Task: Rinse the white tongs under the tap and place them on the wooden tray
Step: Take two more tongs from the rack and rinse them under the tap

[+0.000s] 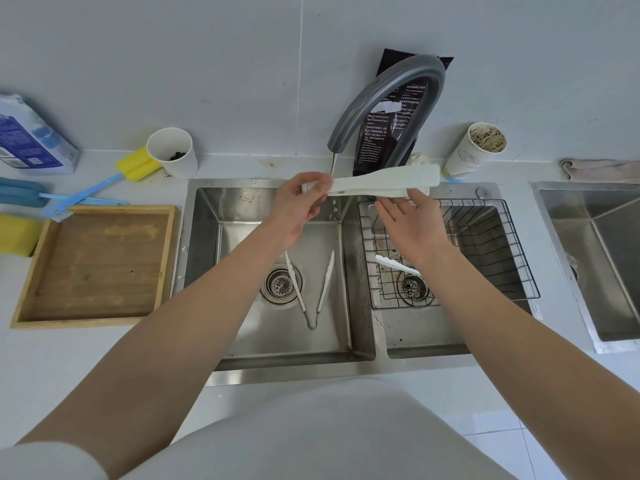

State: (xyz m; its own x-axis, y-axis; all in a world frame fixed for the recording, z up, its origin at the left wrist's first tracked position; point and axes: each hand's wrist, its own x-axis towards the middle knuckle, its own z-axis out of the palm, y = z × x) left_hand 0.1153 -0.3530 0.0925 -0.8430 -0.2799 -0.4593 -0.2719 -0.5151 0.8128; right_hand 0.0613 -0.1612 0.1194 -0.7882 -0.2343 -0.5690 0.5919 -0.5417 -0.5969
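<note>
We log white tongs [384,181] level just below tap [388,95] spout, likely for rinsing. Left hand [301,199] pinches one end; right hand [412,223], fingers straight, steadies underside. Wooden tray [93,209] well left of tap.

The left hand [300,206] pinches one end of a white cloth [384,181], stretched level under the grey tap [391,88], where a thin stream of water runs. The right hand [412,223] lies open below the cloth's other end, fingertips touching it. The white tongs [325,283] lie spread in a V on the floor of the sink's [277,370] left basin, beside the drain. A wire basket [467,201] sits in the right basin. The wooden tray [93,265] rests on the worktop [86,358], left of the sink.
</note>
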